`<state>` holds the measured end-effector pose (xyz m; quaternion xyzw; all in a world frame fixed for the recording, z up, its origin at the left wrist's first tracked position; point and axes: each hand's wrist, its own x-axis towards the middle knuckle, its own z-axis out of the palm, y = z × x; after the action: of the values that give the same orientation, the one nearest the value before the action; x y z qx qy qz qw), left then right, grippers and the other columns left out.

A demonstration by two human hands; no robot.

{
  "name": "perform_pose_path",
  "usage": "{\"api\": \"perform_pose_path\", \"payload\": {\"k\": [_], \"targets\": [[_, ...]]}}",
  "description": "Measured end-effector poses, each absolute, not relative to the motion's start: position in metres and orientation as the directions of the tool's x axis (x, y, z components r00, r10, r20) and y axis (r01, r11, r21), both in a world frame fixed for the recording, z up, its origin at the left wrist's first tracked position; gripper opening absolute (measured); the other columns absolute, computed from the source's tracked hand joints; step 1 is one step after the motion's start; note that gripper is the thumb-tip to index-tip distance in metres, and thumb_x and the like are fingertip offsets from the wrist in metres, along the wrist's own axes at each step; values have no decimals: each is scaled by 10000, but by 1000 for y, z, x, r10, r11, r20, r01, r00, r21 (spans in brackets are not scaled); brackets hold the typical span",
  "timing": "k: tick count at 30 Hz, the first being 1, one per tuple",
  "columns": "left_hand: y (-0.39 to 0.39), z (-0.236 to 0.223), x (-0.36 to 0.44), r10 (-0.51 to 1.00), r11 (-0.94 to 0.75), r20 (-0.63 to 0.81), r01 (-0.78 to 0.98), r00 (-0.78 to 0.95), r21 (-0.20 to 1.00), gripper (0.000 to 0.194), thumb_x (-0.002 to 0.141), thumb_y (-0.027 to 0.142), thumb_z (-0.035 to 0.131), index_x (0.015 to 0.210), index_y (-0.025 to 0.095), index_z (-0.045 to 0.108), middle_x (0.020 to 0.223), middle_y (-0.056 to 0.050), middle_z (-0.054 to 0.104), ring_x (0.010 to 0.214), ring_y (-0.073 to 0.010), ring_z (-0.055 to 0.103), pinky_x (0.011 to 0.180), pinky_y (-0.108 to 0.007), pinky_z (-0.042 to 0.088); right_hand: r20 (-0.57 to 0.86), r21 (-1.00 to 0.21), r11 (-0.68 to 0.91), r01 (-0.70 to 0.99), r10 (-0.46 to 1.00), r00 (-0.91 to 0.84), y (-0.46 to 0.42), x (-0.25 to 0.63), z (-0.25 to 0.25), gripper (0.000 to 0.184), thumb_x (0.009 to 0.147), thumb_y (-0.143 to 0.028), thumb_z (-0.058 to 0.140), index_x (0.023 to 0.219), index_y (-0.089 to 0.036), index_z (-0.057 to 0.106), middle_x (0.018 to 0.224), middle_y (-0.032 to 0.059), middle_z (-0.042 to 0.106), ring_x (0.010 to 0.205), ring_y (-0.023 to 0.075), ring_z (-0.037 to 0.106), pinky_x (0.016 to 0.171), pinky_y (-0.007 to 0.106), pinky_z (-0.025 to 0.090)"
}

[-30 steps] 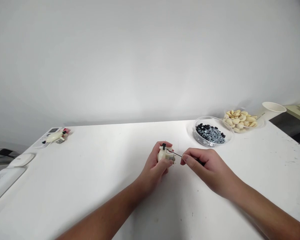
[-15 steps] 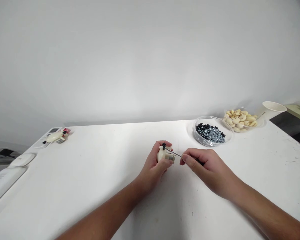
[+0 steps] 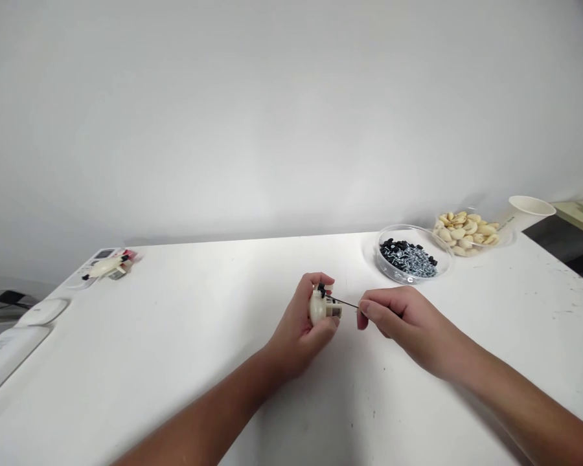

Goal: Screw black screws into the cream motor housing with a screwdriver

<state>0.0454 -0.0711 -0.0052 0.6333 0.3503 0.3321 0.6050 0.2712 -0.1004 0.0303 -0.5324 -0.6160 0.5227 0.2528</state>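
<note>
**A:** What is the left hand doing?

**B:** The left hand (image 3: pixel 298 336) is curled closed around a small cream plastic housing (image 3: pixel 317 308), fingers on one side and thumb on the other, holding it in the air above the table. A metal can (image 3: pixel 335 311) sits at the housing's end, and a black piece (image 3: pixel 322 290) stands at its top.

**A:** And the right hand?

**B:** The right hand (image 3: pixel 408 320) is pinched narrow around a precision screwdriver (image 3: pixel 346 303). Its handle is mostly hidden in the grip, and its thin shaft runs across the gap between the hands to the housing, by the black piece. Whether the tip actually touches anything is too small to tell.

**A:** What lies beyond the hands?

**B:** On the white table (image 3: pixel 223 291), up and to the right, a clear round dish (image 3: pixel 415 226) holds black pieces (image 3: pixel 393 249) and silver screws (image 3: pixel 415 264). Just behind it is a second clear dish (image 3: pixel 508 238) of pale curved pieces (image 3: pixel 466 226), then a white paper cup (image 3: pixel 532 206).

**A:** And to the left?

**B:** Far along the table's back edge lies a small cream assembly (image 3: pixel 105 266), with a white computer mouse (image 3: pixel 43 312) nearer the left edge.
</note>
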Motion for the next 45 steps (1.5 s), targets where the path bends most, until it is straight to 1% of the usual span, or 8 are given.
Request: {"api": "perform_pose_path", "payload": {"k": [8, 18, 21, 27, 31, 37, 40, 45], "targets": [[-67, -1, 45, 825, -75, -17, 139, 564, 987, 404, 901, 137, 565, 1273, 249, 454, 795, 32, 440, 643, -131, 369, 608, -276, 328, -225, -905, -50, 423, 900, -373, -91, 277, 26, 520, 1037, -562, 522, 679, -198, 422, 634, -52, 282, 554, 108, 249, 486, 270, 183], [-68, -1, 45, 809, 13, -72, 104, 583, 994, 373, 945, 148, 525, 1282, 263, 416, 757, 53, 423, 633, -124, 327, 581, -255, 310, -133, -812, 107, 573, 924, -360, -93, 275, 21, 511, 1078, -510, 462, 690, -203, 332, 606, -55, 302, 529, 102, 277, 497, 285, 197], [-67, -1, 45, 814, 32, -88, 108, 574, 994, 379, 922, 155, 570, 1261, 261, 441, 765, 50, 428, 640, -125, 334, 590, -252, 310, -39, -723, 228, 652, 929, -368, -93, 276, 18, 489, 1088, -496, 442, 705, -205, 357, 586, -53, 344, 514, 105, 301, 506, 294, 204], [-64, 0, 46, 808, 62, -112, 107, 579, 992, 339, 932, 155, 540, 1245, 249, 447, 774, 47, 409, 655, -126, 328, 596, -256, 299, 264, -398, 528, 750, 849, -457, -88, 281, 12, 401, 1103, -422, 463, 769, -200, 457, 613, -37, 449, 548, 122, 365, 553, 313, 222], [-64, -4, 45, 819, 44, -95, 104, 566, 994, 354, 939, 135, 511, 1266, 253, 440, 784, 45, 425, 657, -125, 337, 593, -257, 303, 242, -508, 480, 715, 877, -416, -87, 283, 16, 352, 1085, -467, 525, 856, -202, 563, 682, -27, 528, 588, 130, 418, 580, 301, 291], [-65, -5, 46, 817, 12, -62, 91, 574, 996, 392, 939, 130, 513, 1295, 257, 408, 757, 58, 414, 621, -121, 315, 572, -262, 290, -30, -760, 218, 612, 930, -367, -92, 278, 24, 487, 1113, -545, 382, 812, -206, 560, 647, -35, 425, 574, 135, 391, 548, 299, 274], [-65, -5, 45, 822, -25, -30, 89, 568, 996, 398, 941, 141, 530, 1300, 251, 399, 757, 59, 412, 616, -120, 323, 576, -260, 301, -50, -782, 209, 587, 918, -393, -93, 276, 25, 519, 1141, -495, 285, 800, -201, 542, 648, -36, 385, 588, 137, 384, 561, 303, 275], [-62, -8, 42, 845, -83, 16, 101, 534, 991, 452, 910, 117, 548, 1316, 259, 409, 807, 46, 425, 627, -115, 346, 584, -258, 323, 61, -729, 343, 593, 894, -443, -91, 276, 24, 395, 1128, -413, 400, 810, -201, 503, 702, -31, 471, 625, 133, 426, 586, 302, 310]]}}
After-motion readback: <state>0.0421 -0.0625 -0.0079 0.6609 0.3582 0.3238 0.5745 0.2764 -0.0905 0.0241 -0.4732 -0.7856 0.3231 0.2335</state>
